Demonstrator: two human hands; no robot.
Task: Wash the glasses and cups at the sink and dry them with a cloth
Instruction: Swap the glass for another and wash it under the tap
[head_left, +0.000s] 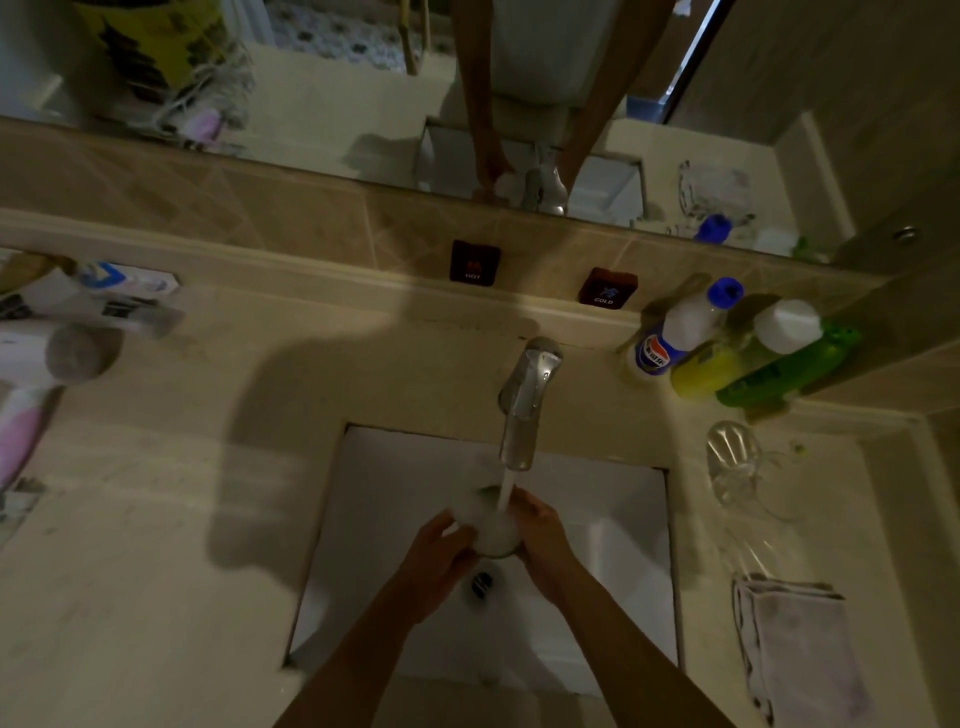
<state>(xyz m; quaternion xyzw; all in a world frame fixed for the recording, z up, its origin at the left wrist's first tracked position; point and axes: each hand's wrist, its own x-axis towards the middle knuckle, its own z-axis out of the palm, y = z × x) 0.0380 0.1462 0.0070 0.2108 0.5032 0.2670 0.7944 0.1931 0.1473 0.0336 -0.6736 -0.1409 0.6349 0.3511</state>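
Soapy glass (493, 530) gripped by left hand (439, 558) and right hand (540, 540), fingers curled around it; mouth tilted up toward faucet (524, 405) stream.

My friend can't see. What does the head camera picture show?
Two hands, left hand and right hand, hold a glass under running water from the tap over a white sink. Another glass and a cloth lie to the right.
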